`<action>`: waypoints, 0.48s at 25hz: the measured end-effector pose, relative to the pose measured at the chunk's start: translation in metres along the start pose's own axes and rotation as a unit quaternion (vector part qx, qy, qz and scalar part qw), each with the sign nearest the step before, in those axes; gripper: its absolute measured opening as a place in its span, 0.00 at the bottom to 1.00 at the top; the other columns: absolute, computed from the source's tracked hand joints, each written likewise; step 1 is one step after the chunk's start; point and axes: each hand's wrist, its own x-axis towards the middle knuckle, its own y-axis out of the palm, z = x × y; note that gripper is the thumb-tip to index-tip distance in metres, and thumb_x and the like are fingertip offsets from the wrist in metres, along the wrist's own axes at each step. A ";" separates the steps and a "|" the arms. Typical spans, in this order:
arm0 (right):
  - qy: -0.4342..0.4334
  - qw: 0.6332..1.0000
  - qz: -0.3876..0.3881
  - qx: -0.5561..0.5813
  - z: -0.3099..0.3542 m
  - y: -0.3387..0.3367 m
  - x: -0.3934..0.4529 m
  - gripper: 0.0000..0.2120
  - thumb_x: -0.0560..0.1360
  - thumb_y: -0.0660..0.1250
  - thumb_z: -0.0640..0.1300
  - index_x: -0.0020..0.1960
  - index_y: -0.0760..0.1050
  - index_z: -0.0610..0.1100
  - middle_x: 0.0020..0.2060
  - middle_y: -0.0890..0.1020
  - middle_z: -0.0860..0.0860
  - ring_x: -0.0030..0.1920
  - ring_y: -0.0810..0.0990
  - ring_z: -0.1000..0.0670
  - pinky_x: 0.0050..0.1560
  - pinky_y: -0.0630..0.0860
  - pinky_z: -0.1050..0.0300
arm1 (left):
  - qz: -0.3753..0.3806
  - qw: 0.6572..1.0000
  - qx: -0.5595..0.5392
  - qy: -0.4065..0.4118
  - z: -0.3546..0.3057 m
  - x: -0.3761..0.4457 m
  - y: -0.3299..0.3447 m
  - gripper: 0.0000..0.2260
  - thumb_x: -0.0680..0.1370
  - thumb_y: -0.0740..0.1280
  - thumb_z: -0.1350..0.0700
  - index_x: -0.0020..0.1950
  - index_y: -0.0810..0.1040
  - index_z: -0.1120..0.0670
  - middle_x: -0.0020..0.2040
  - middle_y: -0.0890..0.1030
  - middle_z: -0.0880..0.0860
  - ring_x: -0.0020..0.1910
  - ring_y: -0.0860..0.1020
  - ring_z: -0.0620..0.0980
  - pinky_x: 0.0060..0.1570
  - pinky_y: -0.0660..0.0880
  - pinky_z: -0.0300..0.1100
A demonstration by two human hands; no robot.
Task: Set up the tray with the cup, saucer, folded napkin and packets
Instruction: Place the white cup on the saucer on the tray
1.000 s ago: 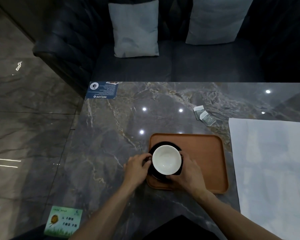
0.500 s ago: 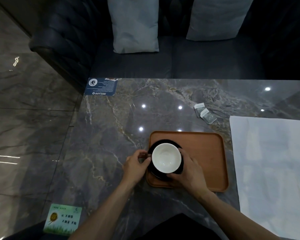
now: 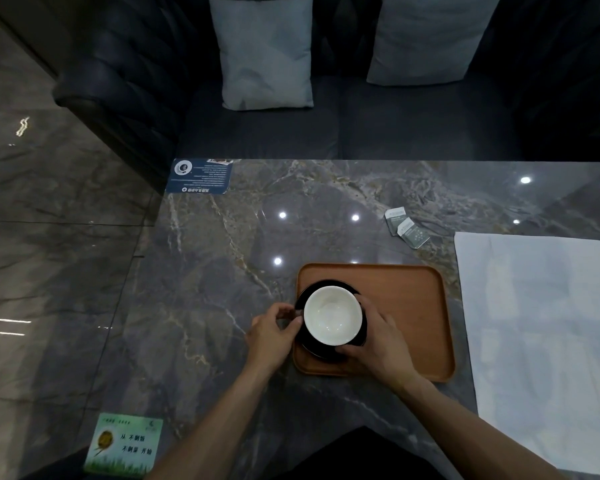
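A white-lined cup (image 3: 332,315) stands on a black saucer (image 3: 326,285) at the left end of the brown tray (image 3: 406,306). My left hand (image 3: 274,332) pinches the cup's handle at its left side. My right hand (image 3: 378,341) wraps around the cup's right side and front. Two small grey packets (image 3: 406,226) lie on the marble table beyond the tray. A large white napkin (image 3: 541,327) lies flat and unfolded to the right of the tray.
The marble table (image 3: 222,271) carries a blue card (image 3: 200,176) at its far left corner and a green card (image 3: 123,445) at the near left edge. A dark sofa with two pale cushions (image 3: 265,53) stands behind the table.
Both hands stay on the cup with barely any shift; the cup and saucer sit at the same place on the tray. The view has tilted slightly.
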 end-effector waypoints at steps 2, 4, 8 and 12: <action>0.000 1.000 -0.004 0.001 0.000 0.001 0.000 0.46 0.58 0.77 0.60 0.70 0.55 0.67 0.67 0.72 0.64 0.65 0.69 0.48 0.54 0.71 0.51 | 0.005 1.000 0.002 0.001 0.000 0.000 -0.001 0.08 0.74 0.70 0.44 0.50 0.75 0.38 0.46 0.79 0.38 0.57 0.75 0.48 0.59 0.73 0.54; -0.001 1.000 -0.005 -0.001 0.002 0.000 -0.001 0.47 0.59 0.77 0.58 0.71 0.56 0.65 0.68 0.72 0.63 0.66 0.69 0.47 0.57 0.72 0.50 | 0.010 1.000 -0.005 0.000 0.001 0.002 0.000 0.09 0.74 0.71 0.45 0.52 0.76 0.41 0.48 0.81 0.40 0.57 0.76 0.48 0.59 0.74 0.53; -0.001 0.999 0.003 -0.036 0.005 -0.004 0.000 0.48 0.59 0.78 0.58 0.73 0.57 0.62 0.68 0.72 0.61 0.66 0.69 0.48 0.60 0.73 0.47 | 0.050 0.995 -0.086 -0.019 0.002 0.002 -0.001 0.13 0.74 0.73 0.50 0.55 0.76 0.46 0.52 0.81 0.46 0.52 0.79 0.45 0.54 0.76 0.46; 0.011 0.996 -0.002 -0.089 0.000 -0.008 -0.004 0.46 0.63 0.75 0.61 0.75 0.57 0.56 0.68 0.73 0.55 0.65 0.69 0.46 0.62 0.71 0.47 | 0.068 0.992 -0.104 -0.028 0.007 -0.004 -0.003 0.14 0.74 0.73 0.54 0.59 0.76 0.52 0.52 0.81 0.50 0.52 0.79 0.47 0.53 0.76 0.44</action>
